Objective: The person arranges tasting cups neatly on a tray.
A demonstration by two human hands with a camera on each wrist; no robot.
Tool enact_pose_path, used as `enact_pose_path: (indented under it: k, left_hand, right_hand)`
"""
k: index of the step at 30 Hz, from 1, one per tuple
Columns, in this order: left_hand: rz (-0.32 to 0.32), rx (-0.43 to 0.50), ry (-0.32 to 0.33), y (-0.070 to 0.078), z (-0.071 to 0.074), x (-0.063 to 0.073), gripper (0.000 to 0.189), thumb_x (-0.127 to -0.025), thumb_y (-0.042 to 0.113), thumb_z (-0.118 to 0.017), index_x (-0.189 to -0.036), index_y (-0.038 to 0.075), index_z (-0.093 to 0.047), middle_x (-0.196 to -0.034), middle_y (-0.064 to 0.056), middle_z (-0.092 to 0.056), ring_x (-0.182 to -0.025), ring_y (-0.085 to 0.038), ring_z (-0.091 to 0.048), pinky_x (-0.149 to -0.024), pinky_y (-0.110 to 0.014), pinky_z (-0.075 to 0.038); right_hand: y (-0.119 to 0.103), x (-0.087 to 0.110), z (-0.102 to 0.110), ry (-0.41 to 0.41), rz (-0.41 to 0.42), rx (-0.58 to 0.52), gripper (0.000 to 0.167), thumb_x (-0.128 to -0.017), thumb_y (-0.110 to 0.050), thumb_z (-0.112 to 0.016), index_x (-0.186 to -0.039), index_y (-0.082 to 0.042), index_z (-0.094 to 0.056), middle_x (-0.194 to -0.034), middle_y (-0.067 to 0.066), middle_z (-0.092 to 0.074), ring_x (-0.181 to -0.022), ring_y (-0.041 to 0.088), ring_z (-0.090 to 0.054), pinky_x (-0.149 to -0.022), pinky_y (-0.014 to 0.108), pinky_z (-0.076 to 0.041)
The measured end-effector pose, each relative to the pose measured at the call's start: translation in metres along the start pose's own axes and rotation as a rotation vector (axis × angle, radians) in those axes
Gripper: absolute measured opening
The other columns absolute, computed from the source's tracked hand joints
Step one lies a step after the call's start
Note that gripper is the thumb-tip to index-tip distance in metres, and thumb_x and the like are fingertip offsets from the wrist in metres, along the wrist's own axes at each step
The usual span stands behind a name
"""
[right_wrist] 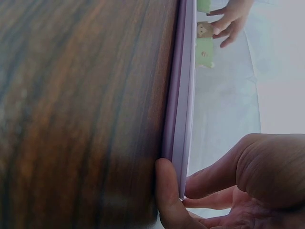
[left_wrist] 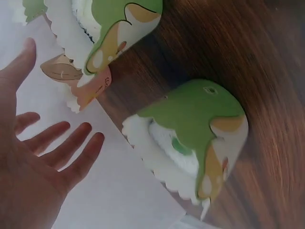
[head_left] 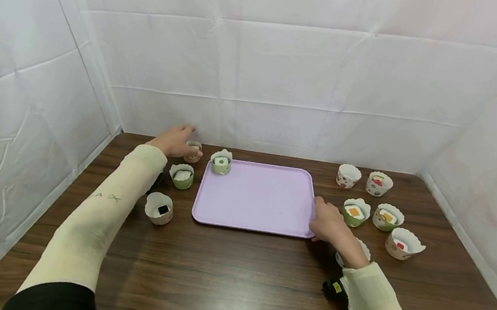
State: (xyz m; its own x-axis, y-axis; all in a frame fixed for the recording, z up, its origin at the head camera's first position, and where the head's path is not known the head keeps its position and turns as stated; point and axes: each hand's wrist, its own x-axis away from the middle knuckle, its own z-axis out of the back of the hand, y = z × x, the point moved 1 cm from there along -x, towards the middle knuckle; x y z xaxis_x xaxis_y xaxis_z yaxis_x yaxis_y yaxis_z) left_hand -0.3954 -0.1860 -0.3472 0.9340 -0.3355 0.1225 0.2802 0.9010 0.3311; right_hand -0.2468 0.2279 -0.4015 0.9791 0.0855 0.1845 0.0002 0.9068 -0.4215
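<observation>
Head view: bright, diffuse, even light; white sheeting point(head_left: 285, 68) pale, softly shaded at its creases. Tabletop point(head_left: 218, 268): milky glare at six o'clock; soft shadows beside left sleeve point(head_left: 86, 229), toward seven, and under right sleeve point(head_left: 382, 305), toward five. Left wrist view: dimmer; green cup point(left_wrist: 200, 114) slightly blurred. Right wrist view: hazy; wood sheen at nine, washed-out white at two; distant left hand point(right_wrist: 231, 21) soft.

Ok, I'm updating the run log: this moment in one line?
left hand: fingers spread near paper cup | right hand: grips lilac tray
</observation>
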Motion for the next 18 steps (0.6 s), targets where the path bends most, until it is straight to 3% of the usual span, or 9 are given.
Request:
enact_pose_path:
  k: [6,18]
  left_hand:
    - [-0.035,-0.015,-0.040,-0.0039,-0.0066,-0.0012,0.081,-0.100,0.033,-0.066,-0.161,-0.002,-0.026,-0.164,-0.030,-0.030,-0.152,-0.050,-0.027,-0.125,-0.063,-0.028]
    - [-0.006,-0.049,-0.076,-0.0040,-0.0027,0.0042,0.062,-0.105,0.021,-0.057,-0.160,0.004,-0.034,-0.161,-0.023,-0.040,-0.151,-0.046,-0.033,-0.124,-0.062,-0.032]
  right_hand:
    - [-0.0022,-0.0002,-0.0027,-0.005,-0.001,-0.011,0.067,-0.088,0.004,-0.051,-0.151,0.015,-0.032,-0.137,0.044,-0.047,-0.095,0.043,-0.064,-0.055,0.028,-0.060]
    - [-0.0047,-0.0012,-0.0026,-0.005,0.003,-0.004,0.067,-0.089,0.003,-0.051,-0.151,0.015,-0.032,-0.138,0.044,-0.047,-0.095,0.043,-0.064,-0.054,0.028,-0.060]
